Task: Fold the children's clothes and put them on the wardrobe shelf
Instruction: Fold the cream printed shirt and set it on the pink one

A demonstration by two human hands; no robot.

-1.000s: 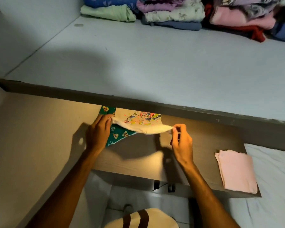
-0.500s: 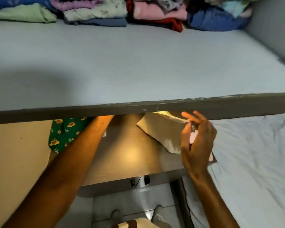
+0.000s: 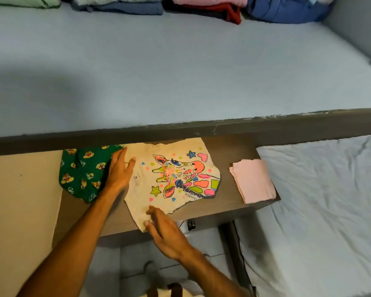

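Observation:
A cream children's T-shirt (image 3: 141,194) with a bright giraffe print lies spread flat, print up, on a brown wooden board (image 3: 229,155) under the shelf edge. My left hand (image 3: 119,170) rests flat and open on the shirt's left edge. My right hand (image 3: 165,230) lies open, fingers together, on the shirt's near corner. A green patterned garment (image 3: 84,172) lies just left of the shirt, partly under my left hand. A folded pink cloth (image 3: 252,181) sits on the board's right end. The grey wardrobe shelf (image 3: 180,71) stretches above.
Folded clothes in green, blue, pink and red line the back of the shelf (image 3: 201,7). The shelf's dark front edge (image 3: 201,129) overhangs the board. A bed with a white sheet (image 3: 330,211) lies to the right, a beige wall to the left.
The shirt was held up by one end in my right hand; now it lies spread flat with the print up. Both hands have let go and press on it.

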